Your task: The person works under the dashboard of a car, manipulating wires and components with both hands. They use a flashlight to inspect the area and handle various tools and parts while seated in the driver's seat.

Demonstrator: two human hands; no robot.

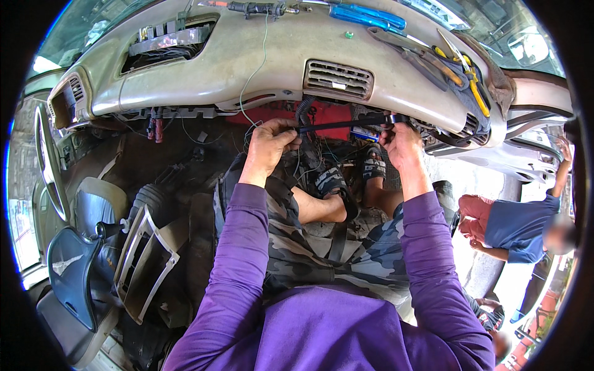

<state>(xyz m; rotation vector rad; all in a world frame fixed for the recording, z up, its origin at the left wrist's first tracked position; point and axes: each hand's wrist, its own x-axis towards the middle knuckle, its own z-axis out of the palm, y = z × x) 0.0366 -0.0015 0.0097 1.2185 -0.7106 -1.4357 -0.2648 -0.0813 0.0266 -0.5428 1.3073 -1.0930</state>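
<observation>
Left hand (pixel 271 143) and right hand (pixel 403 146) are holding a black strip (pixel 344 125), apparently tape, in pinching fingers (pixel 285 125); even tension should be keeping it flat and untwisted.

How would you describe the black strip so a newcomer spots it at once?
Start at the long beige dashboard and find the large slatted vent right of its middle. Just below it in the picture, the black strip spans the gap between the left hand and right hand. It runs straight, unlike the thin green wire curving down nearby.
</observation>
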